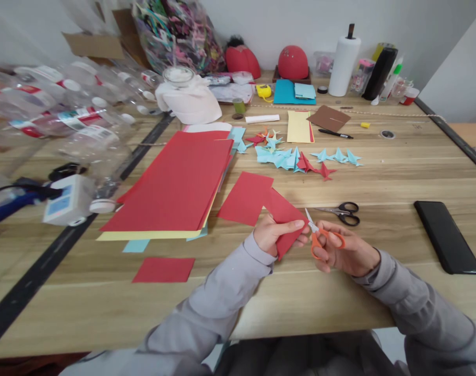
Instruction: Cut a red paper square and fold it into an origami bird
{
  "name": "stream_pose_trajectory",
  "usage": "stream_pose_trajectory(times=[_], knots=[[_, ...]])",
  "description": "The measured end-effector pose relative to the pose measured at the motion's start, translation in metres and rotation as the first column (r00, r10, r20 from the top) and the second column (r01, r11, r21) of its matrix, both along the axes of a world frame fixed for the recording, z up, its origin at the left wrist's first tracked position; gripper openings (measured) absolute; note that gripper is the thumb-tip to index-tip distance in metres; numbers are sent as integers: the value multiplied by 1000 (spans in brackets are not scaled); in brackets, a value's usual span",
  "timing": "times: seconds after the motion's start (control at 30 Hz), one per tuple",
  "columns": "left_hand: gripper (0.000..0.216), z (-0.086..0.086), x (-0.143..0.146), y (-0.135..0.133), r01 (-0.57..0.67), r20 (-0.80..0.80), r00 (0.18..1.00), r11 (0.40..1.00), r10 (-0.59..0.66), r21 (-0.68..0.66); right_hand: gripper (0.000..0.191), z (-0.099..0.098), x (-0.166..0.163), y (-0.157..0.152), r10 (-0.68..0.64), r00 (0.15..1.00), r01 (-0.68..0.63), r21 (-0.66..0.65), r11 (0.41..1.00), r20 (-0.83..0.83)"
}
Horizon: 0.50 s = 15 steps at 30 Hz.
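Note:
My left hand (275, 233) pinches a folded-looking piece of red paper (284, 209) between thumb and fingers, holding it above the table. In my right hand (345, 248) is a pair of scissors with orange handles (315, 245). Their blades are spread at the right edge of the red paper; whether they touch it I cannot tell. A flat red sheet (246, 198) lies just behind my left hand. Scissors with black handles (345, 213) rest on the table beyond my right hand.
A stack of large red sheets (175, 183) lies left, with a small red rectangle (163, 270) in front. Folded paper cranes (285, 158) sit behind my hands. Plastic bottles (77, 115) crowd the far left. A black phone (447, 236) lies right.

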<state>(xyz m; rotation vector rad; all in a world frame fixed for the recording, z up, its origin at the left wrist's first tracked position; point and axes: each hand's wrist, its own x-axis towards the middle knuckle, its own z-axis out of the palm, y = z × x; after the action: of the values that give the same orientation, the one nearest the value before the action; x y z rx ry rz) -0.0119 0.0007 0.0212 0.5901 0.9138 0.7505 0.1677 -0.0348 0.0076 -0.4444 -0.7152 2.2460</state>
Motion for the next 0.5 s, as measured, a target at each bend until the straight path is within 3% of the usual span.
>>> stream_pose_trajectory(times=[0.2,0.5], knots=[[33,-1,-2,0,-1,-18,1000,1000,1,29,26,4,2,0,44,999,-45,41,998,30],[36,1,-2,0,-11,-40,999,999,12,32,24,4,2,-1,9,998,-10,18,1000,58]])
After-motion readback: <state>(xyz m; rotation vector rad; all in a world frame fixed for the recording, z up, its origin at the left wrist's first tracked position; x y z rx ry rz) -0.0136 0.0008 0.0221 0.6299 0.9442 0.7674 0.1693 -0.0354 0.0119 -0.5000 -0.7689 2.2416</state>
